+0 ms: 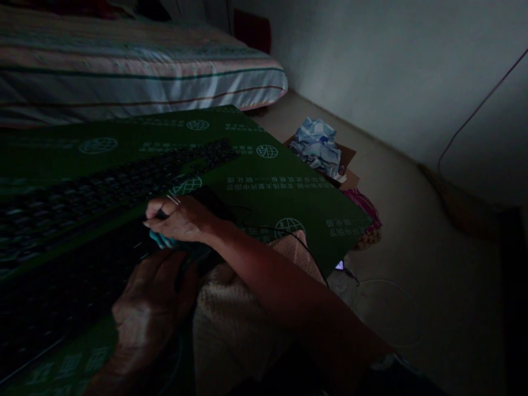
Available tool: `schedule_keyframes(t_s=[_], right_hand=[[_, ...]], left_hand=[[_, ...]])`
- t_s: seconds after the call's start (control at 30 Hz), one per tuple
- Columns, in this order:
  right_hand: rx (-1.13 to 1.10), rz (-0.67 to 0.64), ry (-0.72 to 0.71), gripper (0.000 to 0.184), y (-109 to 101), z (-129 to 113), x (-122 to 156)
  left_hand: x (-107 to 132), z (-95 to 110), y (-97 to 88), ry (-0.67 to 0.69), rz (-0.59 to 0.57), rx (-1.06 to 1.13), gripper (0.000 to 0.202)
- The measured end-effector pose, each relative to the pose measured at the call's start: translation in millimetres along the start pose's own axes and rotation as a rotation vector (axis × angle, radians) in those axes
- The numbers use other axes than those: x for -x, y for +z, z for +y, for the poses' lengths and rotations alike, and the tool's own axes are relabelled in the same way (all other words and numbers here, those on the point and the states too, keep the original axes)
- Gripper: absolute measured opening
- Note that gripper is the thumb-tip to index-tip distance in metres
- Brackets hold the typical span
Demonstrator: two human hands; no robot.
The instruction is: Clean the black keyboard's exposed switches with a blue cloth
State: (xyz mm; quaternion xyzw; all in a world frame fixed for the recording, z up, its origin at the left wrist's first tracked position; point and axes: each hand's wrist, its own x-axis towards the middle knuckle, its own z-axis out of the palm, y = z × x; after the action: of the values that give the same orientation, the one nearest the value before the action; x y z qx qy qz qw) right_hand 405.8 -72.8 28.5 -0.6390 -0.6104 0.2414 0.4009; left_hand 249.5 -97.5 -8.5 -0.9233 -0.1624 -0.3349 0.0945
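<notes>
The light is dim. My right hand (181, 217) is closed in a pinch, with a small dark piece (162, 215) at its fingertips. Just below it my left hand (154, 294) has its fingers curled down beside a teal-blue bundle (164, 240); what they grip is hidden. Both hands are over a green board (264, 192) with white print. Rows of small black pieces (78, 198) lie on the board beyond my hands. A broad dark mass (70, 286), too dark to make out, spreads to the left of them.
A pale cloth (231, 324) lies under my right forearm, near a thin black cord (315, 258). Beyond the board stands a bed with a striped cover (144, 88). To the right, a cardboard box (348, 157) holds crumpled bluish-white material (315, 143) on the floor.
</notes>
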Motion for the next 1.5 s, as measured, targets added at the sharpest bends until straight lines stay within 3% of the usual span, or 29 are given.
schedule_keyframes(t_s=[0.8, 1.5], right_hand=[[0.005, 0.047, -0.038, 0.015, 11, 13, -3], [0.053, 0.013, -0.005, 0.011, 4, 0, 8]], left_hand=[[-1, 3, -1.1, 0.001, 0.030, 0.028, 0.029], [3, 7, -5.7, -0.088, -0.007, 0.092, 0.017]])
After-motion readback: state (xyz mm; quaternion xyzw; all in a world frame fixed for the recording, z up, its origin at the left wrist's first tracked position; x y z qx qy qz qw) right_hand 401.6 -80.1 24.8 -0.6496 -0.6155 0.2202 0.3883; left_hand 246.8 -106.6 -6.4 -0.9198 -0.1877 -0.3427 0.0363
